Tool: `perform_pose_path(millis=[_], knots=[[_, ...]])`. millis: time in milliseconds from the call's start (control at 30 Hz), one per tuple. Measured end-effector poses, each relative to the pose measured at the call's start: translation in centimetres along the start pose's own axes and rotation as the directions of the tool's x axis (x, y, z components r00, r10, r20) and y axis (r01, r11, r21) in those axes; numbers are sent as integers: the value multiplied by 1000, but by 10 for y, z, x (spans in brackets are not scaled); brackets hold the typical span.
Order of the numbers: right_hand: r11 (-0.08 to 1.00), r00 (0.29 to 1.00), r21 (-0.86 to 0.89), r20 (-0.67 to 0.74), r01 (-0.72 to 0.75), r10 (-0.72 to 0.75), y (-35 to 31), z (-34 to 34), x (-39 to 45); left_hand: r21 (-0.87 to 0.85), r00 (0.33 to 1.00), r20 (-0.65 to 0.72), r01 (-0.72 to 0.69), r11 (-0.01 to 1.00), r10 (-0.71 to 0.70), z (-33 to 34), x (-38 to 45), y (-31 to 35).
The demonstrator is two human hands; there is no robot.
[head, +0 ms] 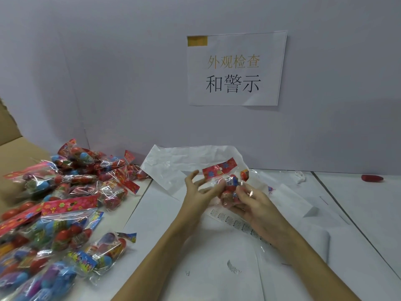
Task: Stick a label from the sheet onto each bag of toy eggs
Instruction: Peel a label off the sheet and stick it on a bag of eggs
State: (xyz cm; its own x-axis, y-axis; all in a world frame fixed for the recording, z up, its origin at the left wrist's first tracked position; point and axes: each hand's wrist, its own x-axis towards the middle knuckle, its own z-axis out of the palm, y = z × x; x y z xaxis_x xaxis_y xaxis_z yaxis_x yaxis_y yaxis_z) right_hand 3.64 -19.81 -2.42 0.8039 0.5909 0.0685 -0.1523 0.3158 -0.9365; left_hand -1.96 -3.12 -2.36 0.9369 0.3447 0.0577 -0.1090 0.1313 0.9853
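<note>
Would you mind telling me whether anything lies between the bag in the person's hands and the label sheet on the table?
Nothing visible does. The bag of toy eggs is held up by the right hand, with the left hand open beside it, directly over the label sheet, whose strip of labels shows just below.

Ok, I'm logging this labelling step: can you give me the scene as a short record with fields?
held item: bag of toy eggs, above the table
right hand: grips the bag
left hand: fingers spread, touching the bag
label sheet: flat under the hands
other bags: piled at left
wall: printed sign
</note>
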Motion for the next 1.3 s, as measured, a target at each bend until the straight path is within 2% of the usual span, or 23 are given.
perform_pose_path(millis=[67,167,233,333,433,533,633,800,933,1067,1200,1300], knots=[[1000,998,-12,61,-12,13,-1,1,-2,-128,993,56,108,986,-101,-2,2,3],[992,994,-125,101,-35,47,-1,4,-5,-194,986,116,143,970,-122,-7,3,1],[979,990,-190,104,-74,95,1,4,-7,-236,991,55,134,962,-124,-8,2,1],[975,975,-168,146,-145,170,0,6,-8,-192,989,-103,80,978,-102,-7,4,1],[977,971,-106,133,-183,196,1,12,-7,-160,990,-106,71,985,-88,-2,2,4],[984,988,-100,40,-147,151,1,9,-4,-57,994,19,105,993,-104,1,-1,7],[985,993,-126,-5,-116,117,-1,5,-2,-62,987,141,88,994,-78,3,-3,6],[908,996,-416,-55,47,-76,2,5,-2,-72,997,55,48,996,-44,1,-4,8],[874,985,-480,-100,77,-142,1,8,-5,-57,995,22,101,993,-100,-1,-2,5],[884,988,-465,-103,56,-116,0,8,-6,-66,990,44,139,988,-136,-1,0,3],[940,988,-341,-135,24,-73,-2,7,-4,-168,984,152,122,978,-96,-4,4,4],[971,984,-235,-181,-35,-8,-6,6,-5,-67,984,174,47,997,-35,-4,5,2]])
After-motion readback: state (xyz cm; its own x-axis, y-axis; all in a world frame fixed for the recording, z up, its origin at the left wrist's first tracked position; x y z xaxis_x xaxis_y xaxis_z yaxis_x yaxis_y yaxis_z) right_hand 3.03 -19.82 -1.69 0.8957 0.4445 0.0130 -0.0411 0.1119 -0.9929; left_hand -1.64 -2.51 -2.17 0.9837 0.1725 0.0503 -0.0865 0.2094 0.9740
